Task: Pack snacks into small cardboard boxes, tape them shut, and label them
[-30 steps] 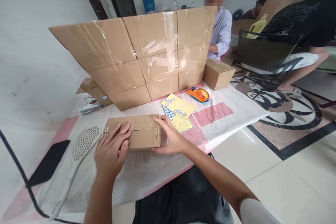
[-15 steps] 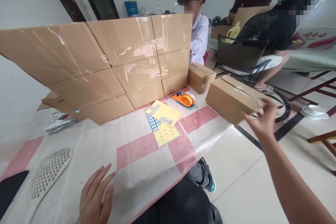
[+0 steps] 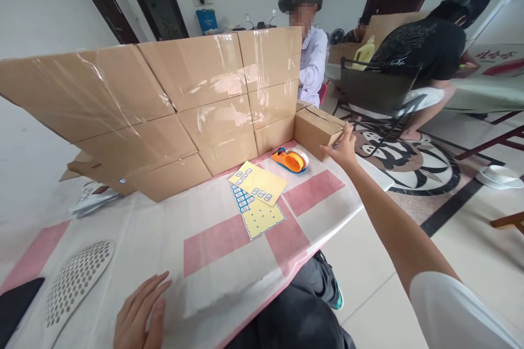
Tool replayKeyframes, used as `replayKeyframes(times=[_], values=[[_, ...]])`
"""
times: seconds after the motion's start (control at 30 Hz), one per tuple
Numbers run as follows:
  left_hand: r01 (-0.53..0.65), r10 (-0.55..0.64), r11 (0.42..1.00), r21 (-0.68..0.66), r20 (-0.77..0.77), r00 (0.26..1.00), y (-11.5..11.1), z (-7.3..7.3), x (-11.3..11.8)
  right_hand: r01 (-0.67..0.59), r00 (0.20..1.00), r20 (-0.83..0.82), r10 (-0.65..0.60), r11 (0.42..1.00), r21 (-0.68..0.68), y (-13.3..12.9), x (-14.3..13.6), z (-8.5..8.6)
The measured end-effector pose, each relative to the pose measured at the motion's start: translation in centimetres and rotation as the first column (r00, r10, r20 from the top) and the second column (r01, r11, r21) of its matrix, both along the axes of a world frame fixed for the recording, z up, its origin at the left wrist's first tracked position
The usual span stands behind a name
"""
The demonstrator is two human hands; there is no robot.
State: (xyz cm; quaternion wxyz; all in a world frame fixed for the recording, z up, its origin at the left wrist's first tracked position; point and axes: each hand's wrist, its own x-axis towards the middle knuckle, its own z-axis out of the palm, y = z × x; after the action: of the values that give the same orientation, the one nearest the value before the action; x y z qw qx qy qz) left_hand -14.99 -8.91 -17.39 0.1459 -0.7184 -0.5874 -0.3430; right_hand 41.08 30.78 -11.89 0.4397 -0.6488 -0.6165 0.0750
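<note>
My right hand (image 3: 343, 147) grips the near end of a small cardboard box (image 3: 315, 132), thumb on its side and fingers over the end. The box rests at the table's right side, against the right end of a wall of taped cardboard boxes (image 3: 213, 82). Another box behind it is mostly hidden. My left hand (image 3: 141, 311) lies at the front of the table with its fingers stretched out, holding nothing. An orange and blue tape dispenser (image 3: 290, 159) sits just left of the small box. Two yellow printed cards (image 3: 260, 196) overlap in the middle of the table.
A white perforated strainer (image 3: 77, 283) lies at the left beside a black flat object (image 3: 16, 308). A plastic packet (image 3: 94, 199) is by the box wall. One person (image 3: 311, 65) sits behind the wall; another (image 3: 426, 54) sits on a chair at the right.
My right hand has carried the small box left and away from me, from beyond the table's right edge to the end of the box wall. My left hand has barely moved.
</note>
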Motion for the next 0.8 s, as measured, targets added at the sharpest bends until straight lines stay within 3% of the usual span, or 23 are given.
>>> replayKeyframes(times=[0.17,0.3,0.4,0.53,0.67,0.73,0.8], values=[[0.079,-0.080,0.997,0.020,0.062,0.995,5.5,1.5,1.9,-0.145,0.989,-0.035,0.145,0.989,0.013,-1.5,1.8,-1.8],[0.137,-0.136,0.991,-0.003,0.113,0.984,9.3,1.9,4.2,-0.166,0.977,0.103,0.186,0.970,-0.178,-4.4,2.0,-3.5],[0.175,-0.167,0.983,-0.054,0.133,0.977,10.0,1.3,4.9,-0.115,0.965,0.202,0.166,0.964,-0.241,-5.1,0.9,-4.1],[0.172,-0.149,0.970,-0.169,0.142,0.979,9.4,1.3,4.7,-0.033,0.966,0.237,0.108,0.953,-0.302,-2.7,-2.1,-3.0],[0.096,-0.066,0.968,-0.233,0.135,0.989,8.8,2.2,2.2,0.028,0.965,0.249,0.086,0.907,-0.420,-0.7,-5.5,-0.2],[0.004,0.029,0.978,-0.208,0.154,0.988,9.2,2.8,-0.9,0.024,0.968,0.233,0.092,0.891,-0.454,-1.7,-6.5,1.0],[-0.140,0.168,0.979,-0.149,0.193,0.967,10.4,3.9,-5.1,0.010,0.973,0.211,0.097,0.890,-0.456,-4.7,-6.7,1.4]])
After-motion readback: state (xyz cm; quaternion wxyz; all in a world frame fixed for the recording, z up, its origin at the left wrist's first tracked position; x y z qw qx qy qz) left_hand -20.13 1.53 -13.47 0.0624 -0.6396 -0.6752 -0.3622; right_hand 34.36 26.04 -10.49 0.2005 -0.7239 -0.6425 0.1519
